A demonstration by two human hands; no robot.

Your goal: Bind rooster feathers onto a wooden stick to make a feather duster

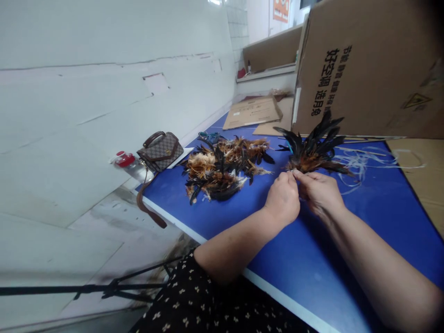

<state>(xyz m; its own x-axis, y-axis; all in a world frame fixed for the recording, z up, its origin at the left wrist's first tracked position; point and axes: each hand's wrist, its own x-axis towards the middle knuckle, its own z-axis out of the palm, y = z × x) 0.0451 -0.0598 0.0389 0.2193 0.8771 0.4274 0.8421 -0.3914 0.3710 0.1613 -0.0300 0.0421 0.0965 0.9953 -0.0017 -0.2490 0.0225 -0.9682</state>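
My left hand (283,198) and my right hand (319,190) meet over the blue table (312,259), fingers closed together on the base of a bunch of black and brown feathers (314,145). The bunch fans out away from me above the hands. A loose pile of brown, black and cream feathers (224,166) lies on the table to the left of my left hand, a short gap away. Thin pale strings (364,162) trail on the table to the right of the bunch.
A large cardboard box (367,64) stands at the back right. Flat cardboard sheets (253,111) lie further back. A brown checked handbag (160,150) and a red-capped bottle (130,164) sit at the table's left corner. A white wall runs along the left.
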